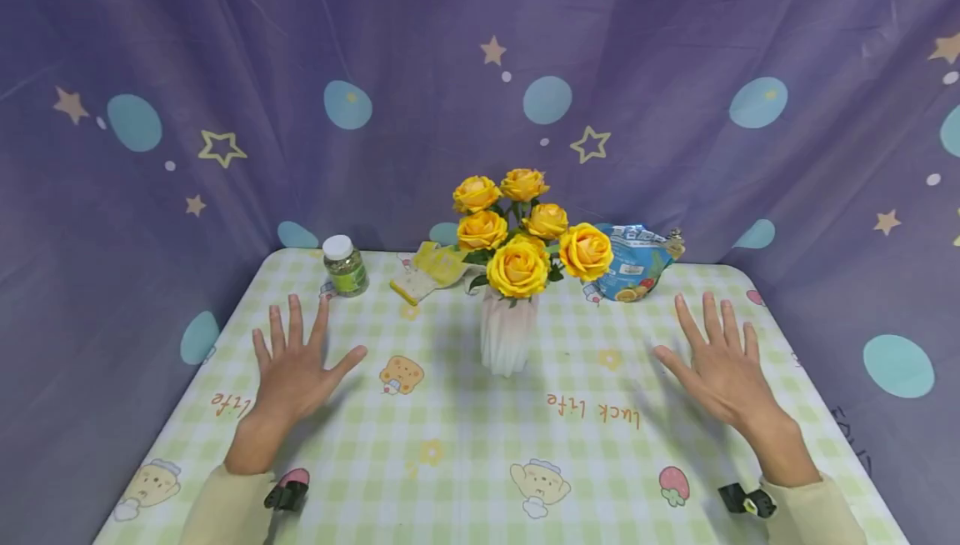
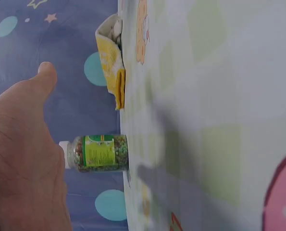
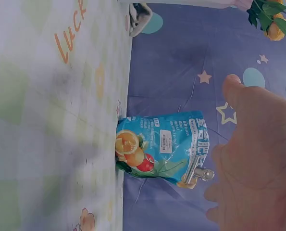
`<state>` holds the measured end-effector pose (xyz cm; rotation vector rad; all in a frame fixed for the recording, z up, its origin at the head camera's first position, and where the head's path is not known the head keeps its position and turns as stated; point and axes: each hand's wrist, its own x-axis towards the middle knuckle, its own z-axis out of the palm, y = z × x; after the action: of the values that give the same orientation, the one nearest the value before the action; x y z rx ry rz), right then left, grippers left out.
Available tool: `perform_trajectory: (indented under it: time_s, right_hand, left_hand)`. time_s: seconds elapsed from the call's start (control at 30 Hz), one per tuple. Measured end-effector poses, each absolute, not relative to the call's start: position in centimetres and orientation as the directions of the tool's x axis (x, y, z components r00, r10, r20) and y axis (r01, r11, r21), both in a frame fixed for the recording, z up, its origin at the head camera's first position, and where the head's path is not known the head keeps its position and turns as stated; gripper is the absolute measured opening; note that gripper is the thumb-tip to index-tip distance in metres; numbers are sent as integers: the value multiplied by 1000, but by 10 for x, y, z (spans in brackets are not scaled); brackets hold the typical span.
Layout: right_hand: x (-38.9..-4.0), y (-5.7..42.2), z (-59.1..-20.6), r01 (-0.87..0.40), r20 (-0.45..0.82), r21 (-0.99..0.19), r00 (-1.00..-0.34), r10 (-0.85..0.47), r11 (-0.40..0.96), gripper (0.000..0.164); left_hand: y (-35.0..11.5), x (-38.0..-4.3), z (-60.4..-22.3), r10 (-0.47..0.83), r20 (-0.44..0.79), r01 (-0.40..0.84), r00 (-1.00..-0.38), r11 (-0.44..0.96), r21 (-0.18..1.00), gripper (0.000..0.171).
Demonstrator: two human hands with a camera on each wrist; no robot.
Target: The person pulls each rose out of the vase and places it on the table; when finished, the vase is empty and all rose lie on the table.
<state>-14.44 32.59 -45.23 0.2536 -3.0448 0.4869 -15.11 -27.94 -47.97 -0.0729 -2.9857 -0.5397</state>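
My left hand [image 1: 292, 378] is held over the left part of the table with its fingers spread and holds nothing. Beyond its fingertips stands a clear jar [image 1: 345, 268] with a white lid and a green label, full of small grains. On the right, my right hand [image 1: 722, 372] has its fingers spread too, with nothing in it. Past that hand is a blue pouch [image 1: 636, 266] with fruit pictures; a metal clip [image 3: 200, 172] pinches its top corner. Between the hands a pale pink and white vase [image 1: 508, 332] holds several yellow roses [image 1: 519, 266].
Yellow and white work gloves [image 1: 435, 268] lie at the back, left of the vase and partly behind it. The table wears a green checked cloth [image 1: 480, 453] with cartoon prints. A purple curtain [image 1: 420, 45] with stars rises behind and at both sides.
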Motion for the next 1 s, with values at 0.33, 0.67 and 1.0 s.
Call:
perform_trajectory:
  time_s: [0.33,0.67,1.0]
  right_hand:
    - [-143,309,-457,-227,280,-328,-951,-135,917,79]
    - [-144,281,-448,-266,494,-488,-869,12,831,72]
    - [-148,261,-441,-415,685,-603,-707,176,681,53]
  left_hand:
    - [-247,-140,-475,9,168,94,-986,858,505,101]
    - [-206,-139,-477,-76,217,112,-973,669,734,95]
    - [-172,-138,-492,-120,244,166,-962,450,878,78]
